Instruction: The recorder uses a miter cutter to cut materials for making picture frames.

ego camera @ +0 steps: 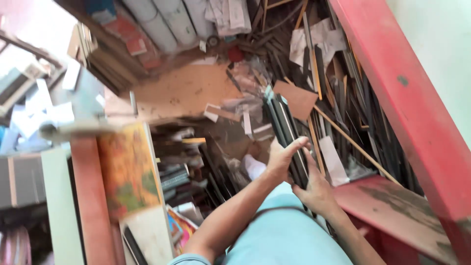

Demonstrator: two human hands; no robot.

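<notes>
Both arms reach forward, and the left hand (280, 158) and the right hand (316, 189) grasp with curled fingers a bundle of dark strips (287, 130) standing tilted.

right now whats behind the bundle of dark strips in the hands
Behind the bundle of dark strips, held by the left hand and right hand, lies a heap of thin sticks and a brown card piece. The floor under the heap is covered.
</notes>
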